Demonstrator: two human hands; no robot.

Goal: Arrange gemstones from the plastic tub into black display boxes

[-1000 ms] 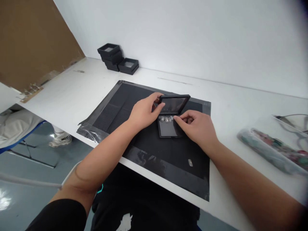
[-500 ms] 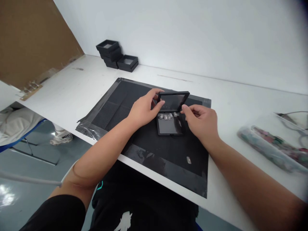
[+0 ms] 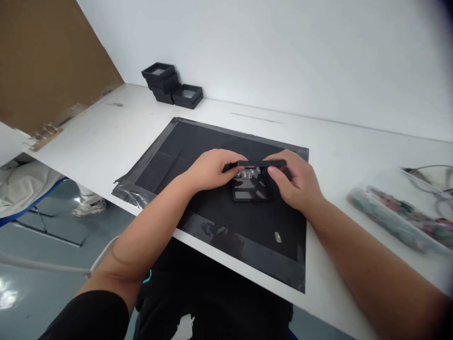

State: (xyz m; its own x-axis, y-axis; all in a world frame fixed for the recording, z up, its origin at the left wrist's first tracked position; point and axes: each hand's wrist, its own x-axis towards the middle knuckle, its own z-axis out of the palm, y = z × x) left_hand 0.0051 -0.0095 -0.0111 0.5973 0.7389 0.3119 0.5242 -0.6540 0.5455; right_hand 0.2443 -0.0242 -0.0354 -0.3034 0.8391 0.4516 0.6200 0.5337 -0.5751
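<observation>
A flat black display case (image 3: 250, 200) sits partly open on the black mat (image 3: 226, 222). Its frame-like lid (image 3: 262, 164) tilts over the base, seen nearly edge-on. My left hand (image 3: 214, 170) grips the lid's left end, thumb on the near side. At the right end, my right hand (image 3: 293, 182) closes round it between thumb and fingers. Under the lid, several small clear pieces (image 3: 249, 174) lie in a row along the back of the base. Another small clear piece (image 3: 278, 237) rests on the mat near its right front corner.
Black frame cases (image 3: 161, 82) are stacked against the wall at the back left, with a lower pile (image 3: 188, 96) beside them. A clear plastic container (image 3: 399, 217) with colourful contents stands at the right. Clear tape (image 3: 132, 194) borders the mat on the white table (image 3: 336, 189).
The lid has swung down from steeply raised towards the base. My right hand has moved up onto its right end, and my left hand has lowered with it.
</observation>
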